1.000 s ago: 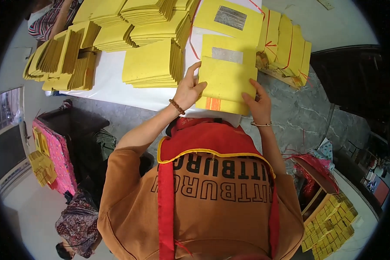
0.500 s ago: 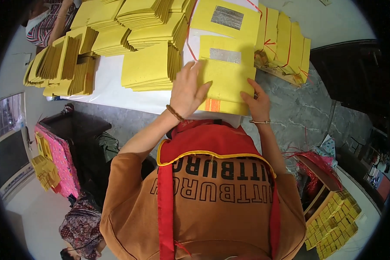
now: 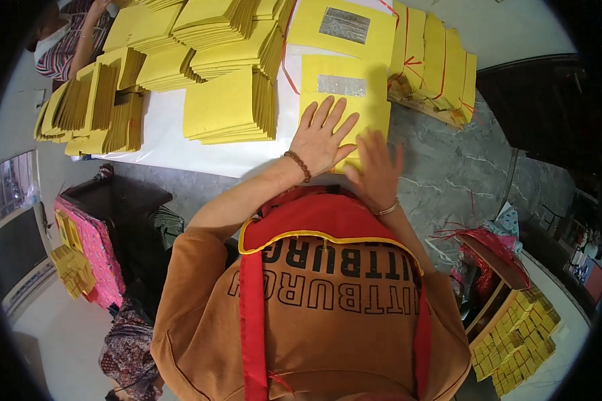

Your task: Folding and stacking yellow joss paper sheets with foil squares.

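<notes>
Yellow paper [image 3: 376, 117]: before me at the bench's [image 3: 162, 128] near edge
My left hand [image 3: 320, 144]: open, palm down, fingers spread on the paper
My right hand [image 3: 376, 168]: blurred, fingers apart; I cannot tell if it touches

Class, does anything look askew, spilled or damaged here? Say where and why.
Nothing looks spilled or damaged. Only the red string, toward the lower right, seems untidy: loose strands straggle outward, unlike the orderly yellow stack beside the left hand.
</notes>
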{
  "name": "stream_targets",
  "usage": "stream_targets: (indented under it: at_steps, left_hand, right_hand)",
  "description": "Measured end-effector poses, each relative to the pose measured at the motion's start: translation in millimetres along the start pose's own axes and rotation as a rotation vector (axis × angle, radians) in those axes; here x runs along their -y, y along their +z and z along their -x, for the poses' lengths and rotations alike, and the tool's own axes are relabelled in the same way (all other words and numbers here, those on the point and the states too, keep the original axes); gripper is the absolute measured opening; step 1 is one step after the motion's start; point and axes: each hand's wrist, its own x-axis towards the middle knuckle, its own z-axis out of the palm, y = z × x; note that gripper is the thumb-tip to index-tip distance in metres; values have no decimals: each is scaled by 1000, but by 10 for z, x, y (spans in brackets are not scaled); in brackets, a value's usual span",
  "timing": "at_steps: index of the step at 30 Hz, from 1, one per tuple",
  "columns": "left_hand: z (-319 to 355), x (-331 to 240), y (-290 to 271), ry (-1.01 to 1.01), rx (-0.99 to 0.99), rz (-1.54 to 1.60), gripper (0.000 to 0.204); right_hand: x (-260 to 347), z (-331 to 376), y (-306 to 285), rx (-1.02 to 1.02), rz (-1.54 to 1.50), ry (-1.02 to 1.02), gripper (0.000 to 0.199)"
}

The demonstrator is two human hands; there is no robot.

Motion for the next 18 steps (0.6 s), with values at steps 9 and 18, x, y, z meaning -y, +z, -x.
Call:
stream_targets:
  at_steps: [9,18]
  left_hand:
    - [46,129,-39,186,-27,107,62]
    - [-80,-136,-68,166,-151,-152,45]
  right_hand:
    - [-269,22,210,-74,-548,-42,45]
    - [-387,-144,-106,-376,-1041,358,40]
